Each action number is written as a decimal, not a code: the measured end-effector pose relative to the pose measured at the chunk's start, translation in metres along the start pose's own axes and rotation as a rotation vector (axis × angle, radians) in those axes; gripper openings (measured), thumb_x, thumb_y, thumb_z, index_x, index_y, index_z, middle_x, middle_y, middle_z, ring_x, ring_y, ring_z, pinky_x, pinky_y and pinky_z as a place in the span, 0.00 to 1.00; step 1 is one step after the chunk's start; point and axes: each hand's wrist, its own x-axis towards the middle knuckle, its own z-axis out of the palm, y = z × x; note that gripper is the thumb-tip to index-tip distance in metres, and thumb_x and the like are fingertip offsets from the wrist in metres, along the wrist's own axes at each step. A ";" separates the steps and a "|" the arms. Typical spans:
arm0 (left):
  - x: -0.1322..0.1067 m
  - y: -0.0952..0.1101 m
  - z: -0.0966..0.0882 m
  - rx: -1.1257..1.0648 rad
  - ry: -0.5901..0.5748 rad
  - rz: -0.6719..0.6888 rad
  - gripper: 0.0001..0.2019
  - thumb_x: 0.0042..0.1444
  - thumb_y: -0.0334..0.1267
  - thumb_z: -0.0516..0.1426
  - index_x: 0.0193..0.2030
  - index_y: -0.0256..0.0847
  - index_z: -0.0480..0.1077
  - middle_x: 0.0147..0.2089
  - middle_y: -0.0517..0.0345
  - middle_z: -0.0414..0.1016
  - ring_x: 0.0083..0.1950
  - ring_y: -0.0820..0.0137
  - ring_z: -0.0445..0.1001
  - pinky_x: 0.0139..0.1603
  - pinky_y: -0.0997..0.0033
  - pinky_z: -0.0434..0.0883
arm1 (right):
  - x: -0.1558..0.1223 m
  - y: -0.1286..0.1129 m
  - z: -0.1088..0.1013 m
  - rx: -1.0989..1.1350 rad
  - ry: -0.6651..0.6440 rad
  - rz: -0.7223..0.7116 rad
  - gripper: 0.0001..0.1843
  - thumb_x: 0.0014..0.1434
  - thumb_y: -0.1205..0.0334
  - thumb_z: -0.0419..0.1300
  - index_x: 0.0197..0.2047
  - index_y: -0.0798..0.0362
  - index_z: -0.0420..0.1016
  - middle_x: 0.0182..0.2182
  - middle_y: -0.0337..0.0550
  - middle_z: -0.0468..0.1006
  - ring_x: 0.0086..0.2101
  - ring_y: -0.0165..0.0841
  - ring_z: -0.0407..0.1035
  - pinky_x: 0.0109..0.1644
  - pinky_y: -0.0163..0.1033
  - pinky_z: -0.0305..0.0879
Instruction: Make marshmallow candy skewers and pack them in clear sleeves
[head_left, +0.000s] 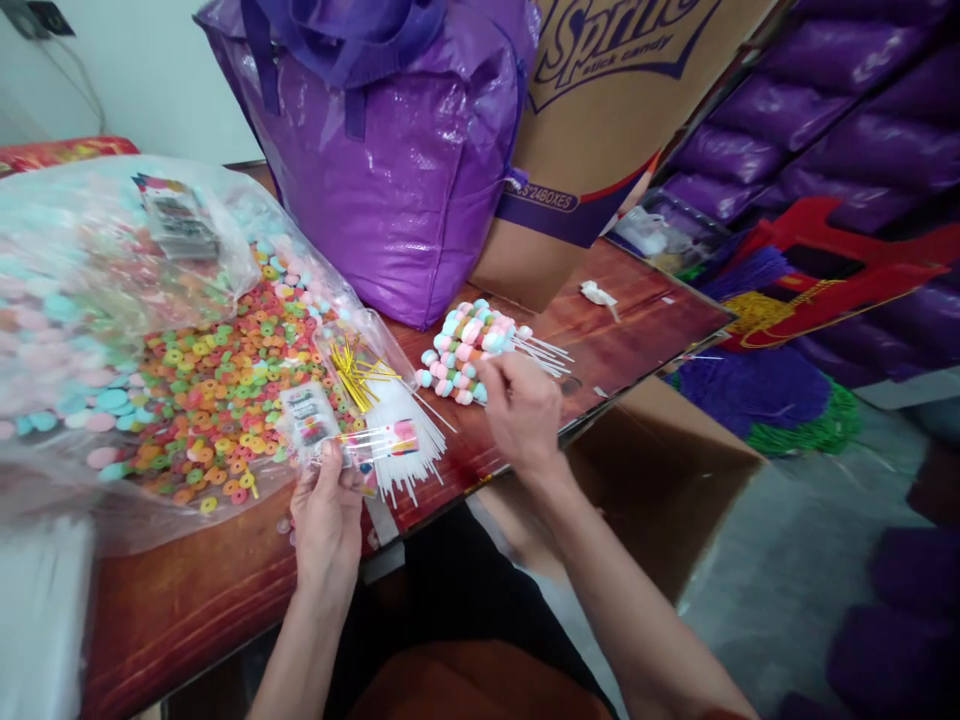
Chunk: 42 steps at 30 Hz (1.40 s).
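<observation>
My left hand (327, 515) is closed on a small clear packet (352, 437) with a printed label, held over the table's front edge. My right hand (521, 405) is closed beside a pile of pastel marshmallow skewers (463, 350); whether it grips one I cannot make out. Between the hands lie white sticks (409, 440) and gold twist ties (354, 372). A big clear bag of colourful ring candies (217, 385) lies to the left of them.
A purple woven bag (390, 170) and a cardboard carton (600, 130) stand at the back of the wooden table (645, 310). An open cardboard box (660, 470) sits below the table's right edge. Purple sacks and tassels fill the right side.
</observation>
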 end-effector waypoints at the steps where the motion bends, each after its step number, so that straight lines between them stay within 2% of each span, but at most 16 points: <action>1: 0.002 0.003 -0.002 -0.005 0.010 -0.014 0.21 0.35 0.33 0.75 0.28 0.38 0.67 0.26 0.69 0.72 0.24 0.80 0.68 0.26 0.77 0.65 | 0.011 0.010 -0.004 -0.159 0.028 -0.046 0.13 0.66 0.56 0.56 0.33 0.53 0.75 0.32 0.45 0.76 0.33 0.35 0.63 0.41 0.41 0.56; 3: 0.004 0.009 -0.004 -0.023 0.003 -0.049 0.21 0.35 0.32 0.75 0.29 0.38 0.67 0.26 0.69 0.72 0.23 0.81 0.66 0.26 0.77 0.66 | 0.028 0.030 -0.009 -0.402 0.030 -0.080 0.10 0.64 0.59 0.57 0.43 0.54 0.77 0.38 0.51 0.78 0.38 0.41 0.64 0.44 0.45 0.55; 5: 0.005 0.013 -0.005 -0.055 -0.014 -0.083 0.21 0.34 0.31 0.75 0.29 0.38 0.67 0.25 0.70 0.71 0.21 0.82 0.64 0.25 0.78 0.67 | 0.035 0.048 -0.011 -0.509 -0.010 -0.105 0.10 0.64 0.60 0.58 0.42 0.55 0.78 0.36 0.51 0.78 0.38 0.42 0.64 0.45 0.47 0.54; 9: 0.007 0.016 -0.008 -0.095 -0.021 -0.102 0.18 0.39 0.30 0.74 0.29 0.37 0.68 0.27 0.68 0.72 0.22 0.83 0.64 0.24 0.80 0.66 | 0.028 0.062 -0.010 -0.413 -0.025 -0.137 0.12 0.65 0.62 0.56 0.34 0.53 0.78 0.32 0.46 0.78 0.35 0.39 0.67 0.46 0.47 0.55; 12: 0.010 0.018 -0.009 -0.096 -0.027 -0.121 0.13 0.47 0.29 0.70 0.31 0.38 0.70 0.27 0.66 0.72 0.22 0.83 0.64 0.24 0.82 0.67 | 0.008 0.047 -0.015 -0.126 0.028 -0.104 0.11 0.66 0.62 0.56 0.34 0.52 0.78 0.33 0.44 0.79 0.35 0.37 0.71 0.44 0.44 0.60; 15: 0.010 0.022 -0.006 -0.108 0.019 -0.168 0.07 0.54 0.28 0.66 0.33 0.37 0.71 0.27 0.64 0.72 0.22 0.83 0.63 0.24 0.82 0.67 | -0.019 0.022 -0.025 0.194 -0.018 -0.094 0.08 0.66 0.63 0.57 0.35 0.50 0.77 0.32 0.41 0.79 0.34 0.35 0.73 0.41 0.41 0.65; 17: 0.009 0.025 -0.002 -0.118 0.058 -0.194 0.05 0.59 0.28 0.62 0.32 0.37 0.71 0.26 0.63 0.70 0.22 0.82 0.63 0.23 0.82 0.66 | -0.037 0.008 -0.031 0.279 -0.064 -0.104 0.07 0.66 0.65 0.58 0.37 0.49 0.77 0.32 0.40 0.79 0.34 0.34 0.73 0.40 0.41 0.65; 21: 0.007 0.029 0.003 -0.137 0.088 -0.211 0.07 0.62 0.27 0.58 0.32 0.37 0.71 0.24 0.63 0.69 0.21 0.81 0.62 0.23 0.82 0.65 | -0.059 -0.002 -0.036 0.258 -0.113 -0.174 0.08 0.66 0.68 0.58 0.38 0.49 0.77 0.32 0.40 0.80 0.35 0.34 0.74 0.42 0.43 0.63; 25: 0.007 0.027 0.000 -0.126 0.069 -0.198 0.06 0.59 0.26 0.61 0.31 0.36 0.71 0.25 0.63 0.71 0.22 0.81 0.63 0.23 0.81 0.66 | -0.062 0.002 -0.038 0.183 -0.129 -0.250 0.08 0.65 0.68 0.59 0.37 0.48 0.79 0.32 0.39 0.81 0.34 0.34 0.74 0.43 0.43 0.61; 29: 0.009 0.022 -0.007 -0.072 -0.021 -0.087 0.13 0.44 0.30 0.72 0.29 0.37 0.71 0.26 0.66 0.72 0.22 0.82 0.65 0.24 0.81 0.67 | -0.058 0.004 -0.044 0.123 -0.171 -0.322 0.08 0.65 0.67 0.59 0.37 0.47 0.80 0.32 0.39 0.82 0.33 0.33 0.74 0.42 0.44 0.58; 32: 0.011 0.019 -0.010 -0.016 -0.068 0.007 0.18 0.36 0.33 0.75 0.26 0.37 0.70 0.27 0.66 0.75 0.24 0.80 0.69 0.27 0.80 0.69 | -0.058 0.002 -0.045 0.164 -0.219 -0.335 0.08 0.65 0.66 0.59 0.37 0.47 0.80 0.31 0.39 0.82 0.32 0.33 0.73 0.40 0.43 0.57; 38: 0.009 0.018 -0.010 0.072 -0.179 0.095 0.15 0.41 0.39 0.73 0.31 0.40 0.73 0.33 0.64 0.79 0.34 0.74 0.77 0.38 0.72 0.75 | -0.067 -0.003 -0.034 0.387 -0.342 -0.160 0.09 0.66 0.65 0.58 0.36 0.49 0.79 0.32 0.42 0.80 0.34 0.35 0.73 0.39 0.42 0.65; 42: 0.009 0.019 -0.008 0.126 -0.253 0.134 0.15 0.42 0.40 0.73 0.32 0.40 0.74 0.32 0.62 0.79 0.35 0.70 0.79 0.37 0.71 0.75 | -0.072 -0.006 -0.030 0.482 -0.480 -0.095 0.11 0.67 0.64 0.57 0.34 0.51 0.78 0.29 0.42 0.77 0.30 0.32 0.70 0.35 0.38 0.65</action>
